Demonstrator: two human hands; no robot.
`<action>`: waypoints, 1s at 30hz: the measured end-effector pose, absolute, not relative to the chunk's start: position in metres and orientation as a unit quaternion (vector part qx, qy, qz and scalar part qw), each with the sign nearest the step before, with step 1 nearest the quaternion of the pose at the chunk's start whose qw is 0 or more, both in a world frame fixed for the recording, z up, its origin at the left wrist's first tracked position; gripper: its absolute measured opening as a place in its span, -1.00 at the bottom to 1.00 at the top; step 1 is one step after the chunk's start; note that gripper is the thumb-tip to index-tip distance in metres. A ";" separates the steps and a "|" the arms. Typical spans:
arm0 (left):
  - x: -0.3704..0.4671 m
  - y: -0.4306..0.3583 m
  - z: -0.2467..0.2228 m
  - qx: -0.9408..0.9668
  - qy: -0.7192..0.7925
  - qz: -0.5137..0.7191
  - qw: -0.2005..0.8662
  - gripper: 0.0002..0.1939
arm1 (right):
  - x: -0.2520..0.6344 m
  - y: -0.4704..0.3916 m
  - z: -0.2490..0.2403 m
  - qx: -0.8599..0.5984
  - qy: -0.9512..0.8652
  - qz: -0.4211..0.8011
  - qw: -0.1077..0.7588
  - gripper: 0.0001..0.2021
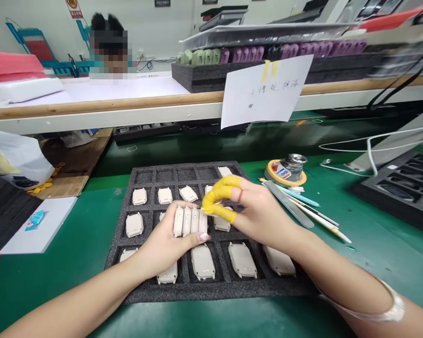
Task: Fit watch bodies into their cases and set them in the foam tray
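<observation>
My left hand [174,234] is wrapped round a row of several cream watch cases [191,221], stood on edge side by side above the tray. Yellow finger cots cover fingertips of my right hand [239,202], which is closed in a pinch at the right end of that row, on a watch case mostly hidden by the fingers. Beneath both hands lies a black foam tray [169,292] with square pockets. Many pockets hold single cream watch cases, such as one in the front row [202,261]. Several pockets in the back row are bare.
Right of the tray are a tape roll [285,176] with a metal-topped bottle, and tweezers and thin sticks [317,216]. Another black tray [405,192] stands far right. A shelf [127,112] with a hanging paper note [266,91] crosses behind; a person sits beyond.
</observation>
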State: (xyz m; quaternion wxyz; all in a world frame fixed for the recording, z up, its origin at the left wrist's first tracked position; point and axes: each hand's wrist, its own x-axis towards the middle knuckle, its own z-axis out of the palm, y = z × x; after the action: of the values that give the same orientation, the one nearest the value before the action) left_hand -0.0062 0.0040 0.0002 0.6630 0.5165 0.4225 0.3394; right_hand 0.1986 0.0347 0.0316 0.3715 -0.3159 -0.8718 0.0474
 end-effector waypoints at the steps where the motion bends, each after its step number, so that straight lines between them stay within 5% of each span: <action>1: -0.006 0.004 0.000 0.523 0.419 0.351 0.654 -0.46 | 0.211 0.033 0.034 -0.338 -0.866 0.039 0.366 -0.90; 5: -0.003 0.003 0.000 0.513 0.407 0.377 0.656 -0.44 | 0.277 0.029 0.031 -0.449 -0.853 -0.078 0.253 -0.83; 7: -0.002 0.001 0.001 0.504 0.408 0.385 0.657 -0.44 | 0.306 0.030 0.027 -0.492 -0.840 -0.150 0.175 -0.63; 10: 0.000 -0.001 0.001 0.498 0.403 0.393 0.659 -0.44 | 0.311 0.028 0.033 -0.490 -0.850 -0.138 0.137 -0.72; 11: 0.000 -0.001 0.001 0.495 0.400 0.396 0.662 -0.43 | 0.302 0.025 0.038 -0.477 -0.860 -0.115 0.142 -0.80; 15: 0.000 0.000 0.004 0.468 0.377 0.410 0.686 -0.36 | 0.233 0.006 0.069 -0.360 -0.906 0.118 0.190 -0.29; 18: -0.001 0.001 0.008 0.458 0.377 0.421 0.686 -0.33 | 0.191 0.004 0.074 -0.295 -0.926 0.145 0.187 -0.08; 25: -0.005 0.002 0.004 0.524 0.396 0.422 0.625 -0.39 | 0.159 0.034 0.014 -0.303 -0.842 0.253 0.368 -0.27; 30: -0.006 0.001 0.002 0.453 0.295 0.422 0.727 -0.38 | 0.158 0.029 0.008 -0.275 -0.797 0.289 0.453 -0.31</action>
State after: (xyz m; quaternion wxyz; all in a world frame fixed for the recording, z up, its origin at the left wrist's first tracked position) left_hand -0.0064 0.0015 0.0022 0.7272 0.4534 0.2954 0.4222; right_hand 0.1578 0.0287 0.0077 0.4529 -0.2747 -0.7973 0.2894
